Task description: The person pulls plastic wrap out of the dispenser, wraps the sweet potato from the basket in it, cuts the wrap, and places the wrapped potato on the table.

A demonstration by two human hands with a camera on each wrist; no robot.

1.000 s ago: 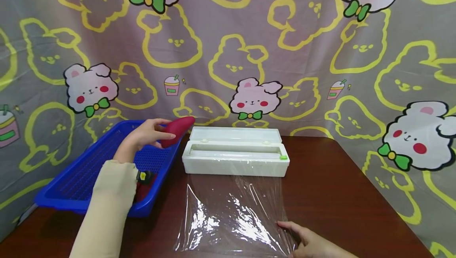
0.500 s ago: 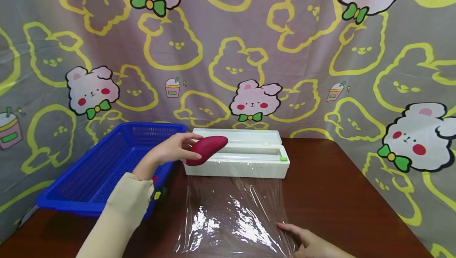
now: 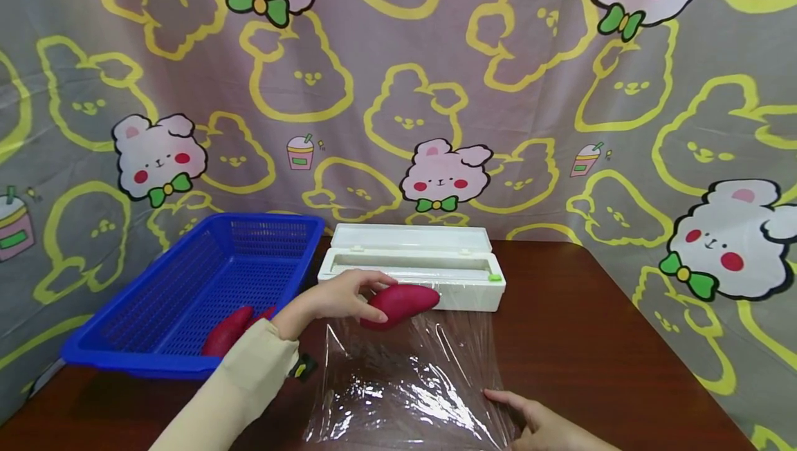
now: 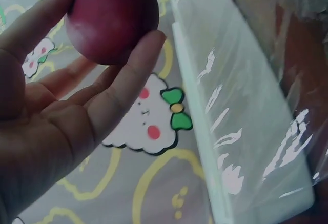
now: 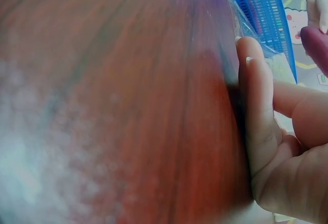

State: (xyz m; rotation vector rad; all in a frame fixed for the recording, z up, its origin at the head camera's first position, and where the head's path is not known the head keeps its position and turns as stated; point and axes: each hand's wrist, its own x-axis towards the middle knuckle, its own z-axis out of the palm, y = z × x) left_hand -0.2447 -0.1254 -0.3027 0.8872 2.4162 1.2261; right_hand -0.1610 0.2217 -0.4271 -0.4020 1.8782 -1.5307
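Observation:
In the head view, my left hand [image 3: 345, 299] holds a dark red sweet potato [image 3: 401, 304] by one end, above clear plastic wrap [image 3: 398, 382]. The left wrist view shows the sweet potato [image 4: 113, 19] end-on between thumb and fingers. The wrap stretches over the front of an open white dispenser box [image 3: 411, 292] and lies along the table. My right hand [image 3: 544, 423] is at the wrap's near right corner, index finger extended along its edge; it appears to pinch the corner, partly cut off by the frame. In the right wrist view, its fingers [image 5: 259, 96] rest against the table.
On the left stands a blue plastic basket [image 3: 180, 299] with more red sweet potatoes [image 3: 229, 330] at its near end. The box's lid [image 3: 411, 236] is tipped back, with a green piece [image 3: 495, 277] at its right end. A patterned cloth [image 3: 373, 91] hangs behind the brown table [image 3: 579, 340].
My left hand has carried the sweet potato rightward and down from over the basket, past the box, to above the plastic wrap. The right hand has stayed at the wrap's corner.

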